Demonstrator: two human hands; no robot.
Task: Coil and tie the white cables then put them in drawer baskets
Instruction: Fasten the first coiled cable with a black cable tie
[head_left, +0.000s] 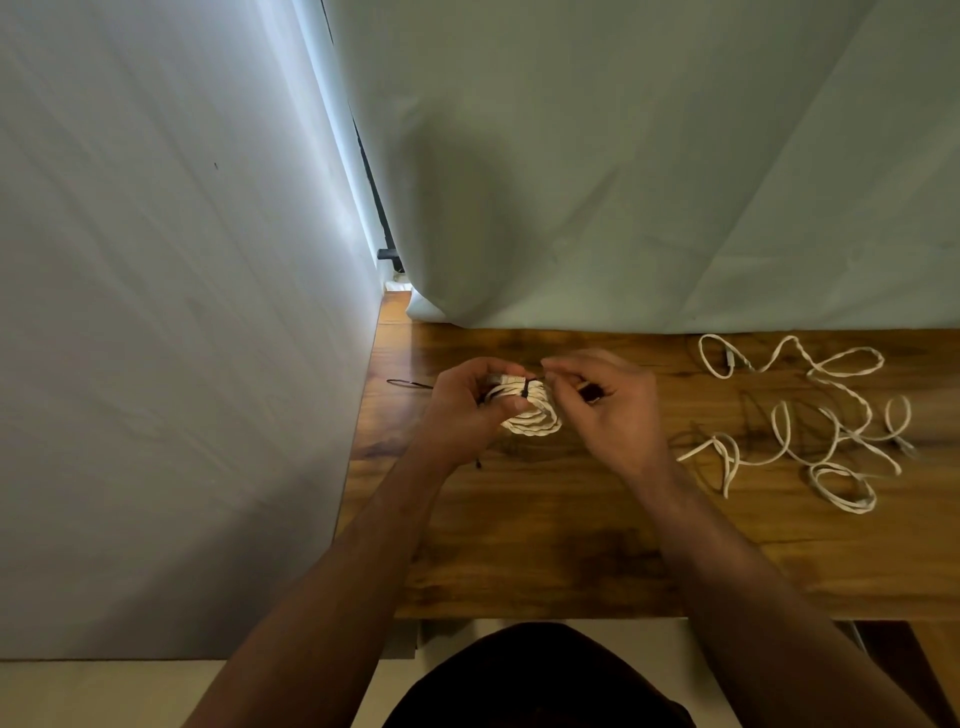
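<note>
Dark shirt (540, 680) shows below the table's (519, 545) near edge. Left hand (462, 410) grips a coiled white cable (535, 420) over the table's far left part. Black tie (527, 393) wraps the coil. Right hand (613, 410) pinches the tie's end, fingers curled. Loose white cables (810, 415) lie tangled toward the far right, well apart.

No readable text, labels or numbers.
</note>
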